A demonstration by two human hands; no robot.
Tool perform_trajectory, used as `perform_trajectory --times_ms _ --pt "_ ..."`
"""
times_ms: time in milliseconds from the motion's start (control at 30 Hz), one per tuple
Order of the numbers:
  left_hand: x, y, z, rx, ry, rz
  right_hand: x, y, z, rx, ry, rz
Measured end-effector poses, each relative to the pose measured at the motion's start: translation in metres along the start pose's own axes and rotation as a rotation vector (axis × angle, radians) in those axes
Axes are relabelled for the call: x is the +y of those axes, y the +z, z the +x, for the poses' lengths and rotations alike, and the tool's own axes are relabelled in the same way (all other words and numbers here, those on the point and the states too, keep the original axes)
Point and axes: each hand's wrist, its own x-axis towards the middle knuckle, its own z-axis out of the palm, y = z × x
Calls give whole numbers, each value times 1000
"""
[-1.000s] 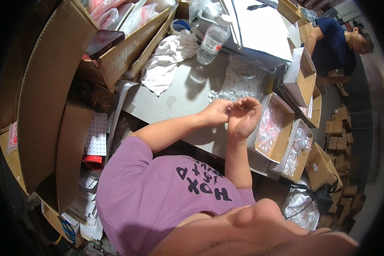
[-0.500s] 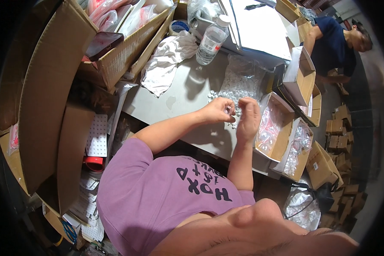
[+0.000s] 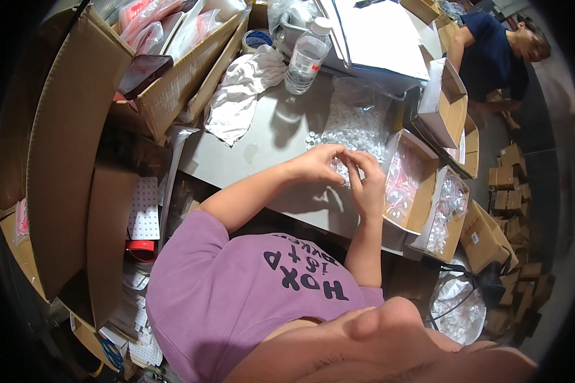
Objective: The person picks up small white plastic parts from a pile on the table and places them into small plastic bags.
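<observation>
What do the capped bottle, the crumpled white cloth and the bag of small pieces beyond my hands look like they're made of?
Bottle: probably clear, glossy plastic; it is see-through with bright highlights.
Cloth: soft, matte fabric, judging by its loose folds; fiber unclear.
Bag: likely thin, shiny plastic film, transparent and wrinkled.
Small pieces: whitish, perhaps plastic, but too small to tell.

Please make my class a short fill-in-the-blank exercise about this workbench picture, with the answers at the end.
1. The clear bottle has a ____ cap.
2. In the picture, the crumpled cloth lies to the ____ of the bottle.
3. The left hand and right hand wear no gloves; they are ____.
4. The co-worker wears a dark ____ top.

Missing words: white; left; bare; blue
</observation>
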Motion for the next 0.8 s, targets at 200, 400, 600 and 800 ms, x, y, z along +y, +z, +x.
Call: perform_trajectory --times_ms 200,400,600,800 --pt "15 -1 -1 17 -84 -122 3 -6 -5 -156 -134 -43" --pt "18 -3 0 -157 -88 -324 4 -12 -1 -136 -271 -96" --pt "7 -9 1 -5 -107 -503 15 -20 -7 -142 358 407" --pt "4 -7 2 -14 -124 -363 6 -15 -5 -178 420 574"
